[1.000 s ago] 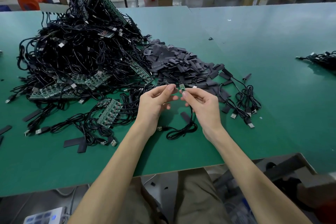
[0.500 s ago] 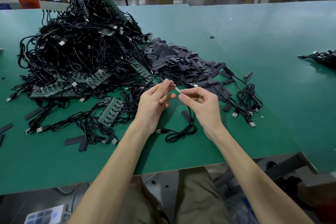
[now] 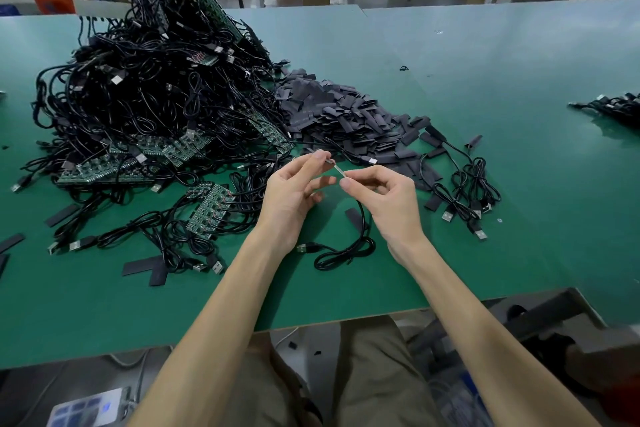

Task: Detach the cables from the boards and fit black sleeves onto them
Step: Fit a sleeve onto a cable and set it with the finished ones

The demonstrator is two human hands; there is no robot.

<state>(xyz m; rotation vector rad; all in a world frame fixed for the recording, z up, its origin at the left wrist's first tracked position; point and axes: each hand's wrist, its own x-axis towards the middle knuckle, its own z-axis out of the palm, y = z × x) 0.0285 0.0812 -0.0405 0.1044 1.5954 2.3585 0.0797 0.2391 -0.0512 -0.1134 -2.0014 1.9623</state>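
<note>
Cable [image 3: 349, 250], end pinched between left hand [image 3: 294, 192] and right hand [image 3: 389, 199], coil on table [image 3: 502, 270]

arms: bare, no sleeves | hands [image 3: 298, 191]: ungloved | trousers [image 3: 374, 374]: khaki-olive

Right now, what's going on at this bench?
A person seated at the green table pinches a thin end piece of a black cable between left hand and right hand; the cable's coil lies on the table below. The tangle of cables and boards sits left, the black sleeves pile behind.
</note>
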